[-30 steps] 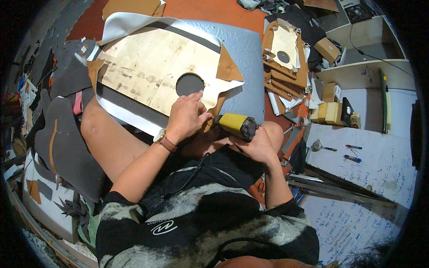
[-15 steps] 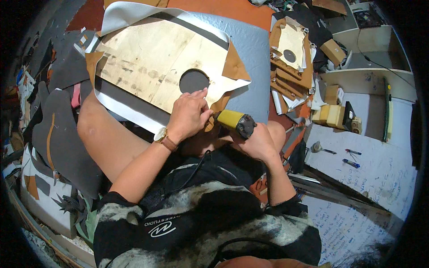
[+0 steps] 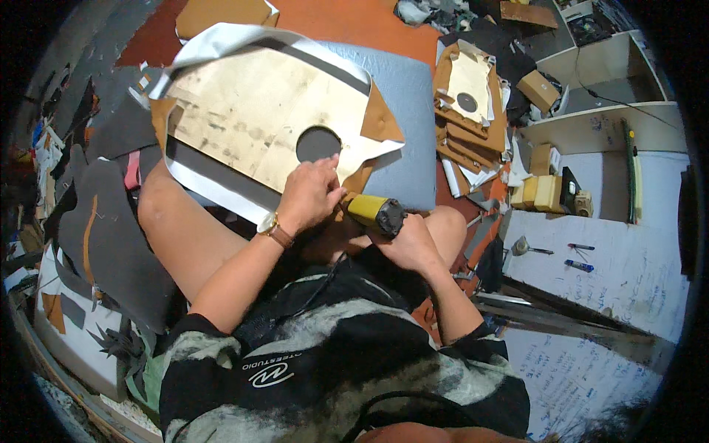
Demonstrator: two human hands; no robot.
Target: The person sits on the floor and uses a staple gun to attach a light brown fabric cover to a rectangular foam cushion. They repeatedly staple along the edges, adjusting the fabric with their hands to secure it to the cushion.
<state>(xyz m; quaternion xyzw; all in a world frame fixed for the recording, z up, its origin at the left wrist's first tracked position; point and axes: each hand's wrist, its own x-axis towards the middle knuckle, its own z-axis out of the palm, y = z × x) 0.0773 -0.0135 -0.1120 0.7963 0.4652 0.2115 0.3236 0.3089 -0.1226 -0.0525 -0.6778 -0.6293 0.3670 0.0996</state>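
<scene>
Two bare hands are working at the near right corner of one pale board point(image 3: 236, 111), which is lying over your lap and one grey-blue cushion point(image 3: 415, 148); your right hand point(image 3: 406, 240) is gripping one yellow-and-black tool point(image 3: 375, 213); you are bringing it slightly leftward compared with half a second ago, while your left hand point(image 3: 310, 190) is staying beside the board's one round hole point(image 3: 318, 144); so the tool's nose is probably meeting another spot along the edge, close to your left thumb; your left fingers are bending and resting by the hole, though I cannot tell whether they are pinching anything; three brown flaps point(image 3: 382, 119) are showing around the board; one wristwatch point(image 3: 267, 224) is circling your left wrist; one holed pale panel point(image 3: 473, 74) is topping one stack of brown panels point(image 3: 461, 122), too overlapped for counting.
</scene>
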